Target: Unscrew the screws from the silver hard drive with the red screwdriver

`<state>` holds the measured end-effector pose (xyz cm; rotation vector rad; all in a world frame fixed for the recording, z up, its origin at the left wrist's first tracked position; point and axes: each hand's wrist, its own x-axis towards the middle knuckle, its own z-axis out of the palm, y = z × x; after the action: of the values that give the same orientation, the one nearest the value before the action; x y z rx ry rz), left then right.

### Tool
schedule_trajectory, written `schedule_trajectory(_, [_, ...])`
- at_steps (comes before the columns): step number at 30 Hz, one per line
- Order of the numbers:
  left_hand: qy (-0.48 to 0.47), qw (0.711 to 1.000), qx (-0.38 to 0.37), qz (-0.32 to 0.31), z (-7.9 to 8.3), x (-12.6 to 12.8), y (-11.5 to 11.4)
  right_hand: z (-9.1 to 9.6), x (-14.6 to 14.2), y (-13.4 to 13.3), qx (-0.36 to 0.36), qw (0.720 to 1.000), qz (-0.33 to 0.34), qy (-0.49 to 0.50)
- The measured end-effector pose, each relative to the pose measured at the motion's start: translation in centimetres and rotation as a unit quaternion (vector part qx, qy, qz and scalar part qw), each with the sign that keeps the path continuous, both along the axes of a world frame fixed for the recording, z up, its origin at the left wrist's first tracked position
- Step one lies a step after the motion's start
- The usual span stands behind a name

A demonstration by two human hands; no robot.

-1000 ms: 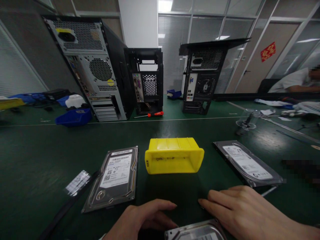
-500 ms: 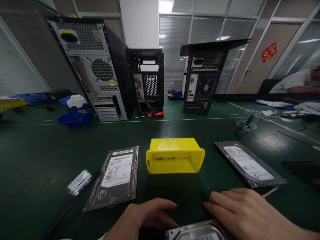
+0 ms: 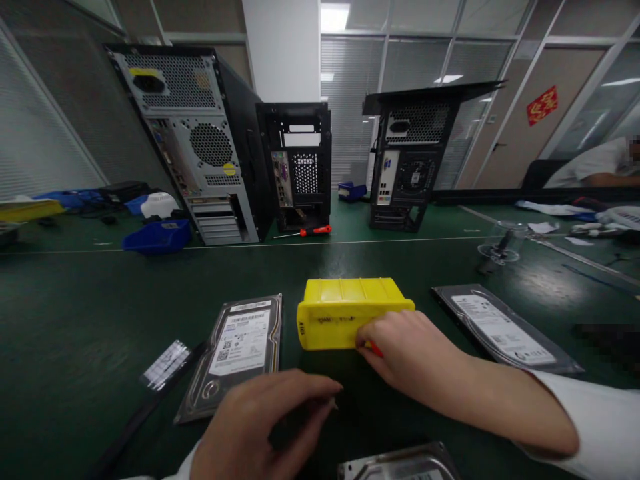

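The yellow bin (image 3: 325, 330) stands mid-frame, and we have our right hand (image 3: 405, 343) at its open front, fingers curled around a red object (image 3: 376, 349), mostly hidden. At lower centre our left hand (image 3: 245, 413) curves, thumb and forefinger tips near each other; we cannot tell whether they pinch anything. Around us lie a bottom-edge hard drive (image 3: 400, 465), a left hard drive (image 3: 244, 350) and a right hard drive (image 3: 503, 327).

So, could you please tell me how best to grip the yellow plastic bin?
I'd probably take the yellow plastic bin by its flared rim at the left end, from the left: there the rim stands out uncovered, while the right hand covers the opening's lower right.
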<state>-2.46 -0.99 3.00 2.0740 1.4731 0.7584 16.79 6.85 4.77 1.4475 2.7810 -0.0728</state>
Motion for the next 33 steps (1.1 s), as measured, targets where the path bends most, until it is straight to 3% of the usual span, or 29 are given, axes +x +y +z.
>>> schedule_trajectory(2, [0.045,0.992,0.104,0.063,1.3,-1.0,1.3,-0.3,-0.2,0.6,0.025,1.0,-0.01,-0.015])
schedule_trajectory(4, [0.089,0.981,0.152,0.078,2.3,-1.8,2.9,-0.5,-0.2,0.9,0.041,0.999,-0.016,-0.031])
schedule_trajectory(7, [0.093,0.983,0.142,0.064,2.2,-2.0,5.1,-0.7,-0.4,1.0,0.051,0.997,-0.025,-0.06])
schedule_trajectory(10, [0.064,0.995,0.074,0.017,0.8,-1.4,6.3,-1.1,-0.7,1.1,0.05,0.994,-0.036,-0.09])
schedule_trajectory(14, [0.017,1.0,0.02,0.006,-0.7,-0.9,6.8,-1.6,-1.3,1.6,0.036,0.992,-0.045,-0.114])
schedule_trajectory(33, [-0.024,1.0,0.004,-0.005,-0.8,-1.3,6.7,-1.3,-1.8,1.4,0.026,0.995,-0.016,-0.093])
